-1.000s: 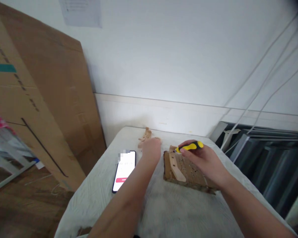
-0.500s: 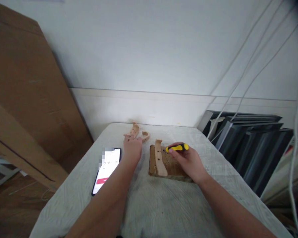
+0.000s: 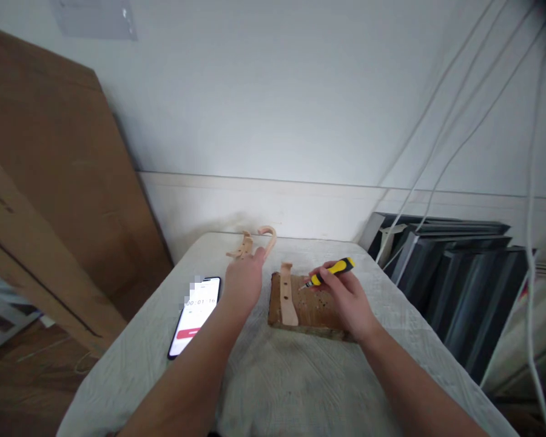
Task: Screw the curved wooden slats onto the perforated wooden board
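One big brown box [image 3: 54, 139] stands on the left, and its inside is hidden. The left hand [image 3: 243, 282] pinches one curvy wooden hook [image 3: 272, 239] near the back of the bench [image 3: 264, 382], with more wooden pieces [image 3: 245, 244] just beside it, too bunched up to count. The right hand [image 3: 348, 297] is curled round one yellow and black screwdriver [image 3: 334, 271], which points down at one brown block [image 3: 316, 311]. One wooden strip [image 3: 288, 312] lies on the block's left side. One phone [image 3: 198, 315] lies near the left hand
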Motion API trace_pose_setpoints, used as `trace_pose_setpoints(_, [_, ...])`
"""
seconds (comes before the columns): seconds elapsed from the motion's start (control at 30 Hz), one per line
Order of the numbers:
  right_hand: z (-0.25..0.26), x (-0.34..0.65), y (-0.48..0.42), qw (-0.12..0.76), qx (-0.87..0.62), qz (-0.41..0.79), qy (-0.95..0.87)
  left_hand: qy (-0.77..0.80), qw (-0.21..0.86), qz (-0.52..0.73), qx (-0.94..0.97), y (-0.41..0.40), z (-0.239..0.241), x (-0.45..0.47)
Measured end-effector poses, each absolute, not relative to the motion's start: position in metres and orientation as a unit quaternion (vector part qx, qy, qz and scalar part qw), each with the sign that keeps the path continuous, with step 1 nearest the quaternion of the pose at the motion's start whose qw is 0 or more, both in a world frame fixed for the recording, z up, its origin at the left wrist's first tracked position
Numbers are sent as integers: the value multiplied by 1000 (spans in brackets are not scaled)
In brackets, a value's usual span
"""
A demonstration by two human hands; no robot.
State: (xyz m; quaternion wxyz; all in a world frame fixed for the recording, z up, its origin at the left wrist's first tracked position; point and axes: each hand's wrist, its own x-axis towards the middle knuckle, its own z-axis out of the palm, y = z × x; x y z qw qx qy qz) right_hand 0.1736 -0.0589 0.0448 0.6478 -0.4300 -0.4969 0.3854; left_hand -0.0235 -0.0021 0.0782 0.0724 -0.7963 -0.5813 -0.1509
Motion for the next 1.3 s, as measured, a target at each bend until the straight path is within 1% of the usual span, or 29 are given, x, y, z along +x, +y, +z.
trace_pose_setpoints(0.1, [49,174,-57,671,-373,465,-441,-553,74,-156,-815,-13,86,-19])
trace_pose_setpoints(0.2, [55,176,-56,639,-381,518,-423,-504,104,-158,-843,-25,90,-11])
trace_pose_setpoints(0.27, [59,180,-56,619,-404,527,-419,-485,121,-160,-851,-31,89,-6])
trace_pose_setpoints(0.37, [65,190,-55,618,-422,523,-408,-464,140,-167,-859,-34,86,-2])
trace_pose_setpoints(0.47, [66,199,-53,530,-491,556,-412,-408,121,-186,-886,-30,84,-4])
trace_pose_setpoints(0.53, [64,201,-51,495,-516,557,-422,-381,100,-197,-898,-27,82,-6])
trace_pose_setpoints(0.67, [59,197,-47,528,-511,530,-423,-288,100,-189,-934,-25,80,-7])
trace_pose_setpoints(0.77, [55,191,-45,540,-497,515,-443,-222,90,-223,-945,-29,81,-6])
trace_pose_setpoints(0.8, [53,189,-44,541,-499,510,-445,-208,73,-240,-946,-31,82,-6])
trace_pose_setpoints(0.87, [51,187,-42,551,-503,507,-431,-185,6,-274,-944,-35,84,-6])
trace_pose_setpoints(1.0, [45,183,-41,585,-494,521,-377,-184,-236,-345,-890,-36,84,-10])
trace_pose_setpoints(1.07, [44,182,-42,598,-477,542,-349,-215,-324,-356,-850,-30,80,-10])
trace_pose_setpoints(1.2, [49,178,-45,588,-438,587,-344,-321,-409,-332,-787,-11,64,-6])
trace_pose_setpoints(1.23, [50,177,-45,580,-431,591,-359,-324,-432,-326,-776,-7,60,-5])
trace_pose_setpoints(1.3, [51,175,-46,561,-422,593,-394,-332,-442,-329,-766,-1,54,-4])
